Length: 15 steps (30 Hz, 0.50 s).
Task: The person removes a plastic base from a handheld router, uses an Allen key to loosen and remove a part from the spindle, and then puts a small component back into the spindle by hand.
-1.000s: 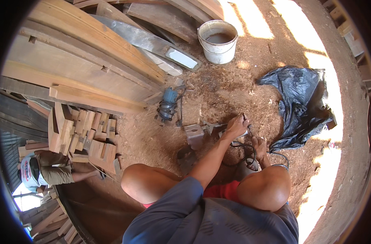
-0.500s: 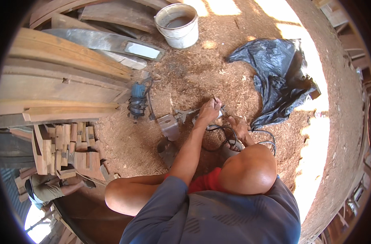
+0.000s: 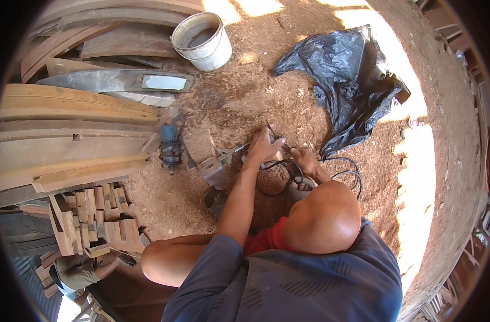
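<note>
Over the sawdust-covered ground, my left hand (image 3: 262,146) is closed, with a thin dark length showing past its fingers. This looks like part of the black cord (image 3: 346,159); its exact end is hidden. My right hand (image 3: 306,161) is closed on the same dark length, slightly nearer and to the right. Loops of cord hang below both hands, beside my foot. Left of my left hand lies a grey metal bracket-like piece (image 3: 227,154), next to a brownish box-shaped piece with a flat face (image 3: 213,170). A blue power tool with cord wound round it (image 3: 171,145) stands farther left.
A white bucket (image 3: 202,42) stands at the far side. A crumpled black plastic sheet (image 3: 339,80) lies at the right. Curved timber planks (image 3: 73,118) and stacked wood blocks (image 3: 89,214) fill the left. Another person (image 3: 81,271) is at the lower left.
My view has shifted, so the bucket and plastic sheet sit farther left in it. My left hand has turned and its thumb now points toward the right hand; the dark length shows between them.
</note>
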Available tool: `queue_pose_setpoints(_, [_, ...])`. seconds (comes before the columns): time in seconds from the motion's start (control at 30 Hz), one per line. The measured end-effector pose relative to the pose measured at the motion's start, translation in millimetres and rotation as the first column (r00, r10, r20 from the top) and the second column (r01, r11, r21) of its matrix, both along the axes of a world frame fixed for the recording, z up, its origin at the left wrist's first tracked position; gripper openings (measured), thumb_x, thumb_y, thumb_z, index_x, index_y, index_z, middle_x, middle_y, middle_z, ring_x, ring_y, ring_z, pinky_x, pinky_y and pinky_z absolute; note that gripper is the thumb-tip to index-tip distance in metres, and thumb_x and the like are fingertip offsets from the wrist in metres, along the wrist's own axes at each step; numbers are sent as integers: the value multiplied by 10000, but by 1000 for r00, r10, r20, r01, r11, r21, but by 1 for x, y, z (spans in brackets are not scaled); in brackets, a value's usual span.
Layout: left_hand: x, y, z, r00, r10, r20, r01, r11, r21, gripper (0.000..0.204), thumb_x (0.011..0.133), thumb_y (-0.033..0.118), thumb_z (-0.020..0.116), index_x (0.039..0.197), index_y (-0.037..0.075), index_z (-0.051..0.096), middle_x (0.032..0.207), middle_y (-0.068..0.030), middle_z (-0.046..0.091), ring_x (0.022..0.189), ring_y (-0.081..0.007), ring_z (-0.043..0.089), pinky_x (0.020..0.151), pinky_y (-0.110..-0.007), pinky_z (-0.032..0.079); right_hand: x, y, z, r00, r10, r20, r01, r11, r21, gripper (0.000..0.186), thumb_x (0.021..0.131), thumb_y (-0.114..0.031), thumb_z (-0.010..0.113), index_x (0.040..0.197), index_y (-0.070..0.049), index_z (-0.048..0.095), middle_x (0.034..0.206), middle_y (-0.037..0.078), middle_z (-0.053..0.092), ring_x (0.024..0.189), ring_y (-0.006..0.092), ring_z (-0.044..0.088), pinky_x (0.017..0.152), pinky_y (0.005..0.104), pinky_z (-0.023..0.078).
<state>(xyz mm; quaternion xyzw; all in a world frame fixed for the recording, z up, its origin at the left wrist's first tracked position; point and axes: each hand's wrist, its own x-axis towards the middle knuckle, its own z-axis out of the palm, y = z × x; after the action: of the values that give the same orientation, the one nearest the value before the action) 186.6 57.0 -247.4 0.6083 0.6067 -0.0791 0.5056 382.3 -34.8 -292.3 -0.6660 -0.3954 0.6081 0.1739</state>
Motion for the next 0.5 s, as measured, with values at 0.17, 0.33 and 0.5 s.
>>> queue_pose_setpoints(0.17, [-8,-6,-18,978,-153,-140,170,978,121,856,831,426,794,1480,10,422,1531,-204,444,1450,-399,373,1215,-442,310,-14,-14,-16,975,-157,-159,151,987,-49,409,1066,-335,550,855,-7,675,706,29,631,633,110,534,577,334,448])
queue_pose_setpoints(0.33, [11,-18,-11,945,-166,-284,219,961,169,829,802,412,821,1433,4,473,1491,-198,465,1421,-395,392,1183,-473,337,-2,-14,-17,989,-100,-113,93,993,-67,419,1067,-337,544,849,-5,676,718,26,632,630,105,528,573,335,441])
queue_pose_setpoints(0.5, [19,-38,-9,936,-148,-318,251,917,311,744,783,368,824,1355,-6,531,1344,-191,525,1308,-367,452,1104,-483,380,-2,-18,-11,997,-57,-51,55,997,-47,428,1054,-367,557,873,-3,692,717,21,618,669,101,521,607,342,438])
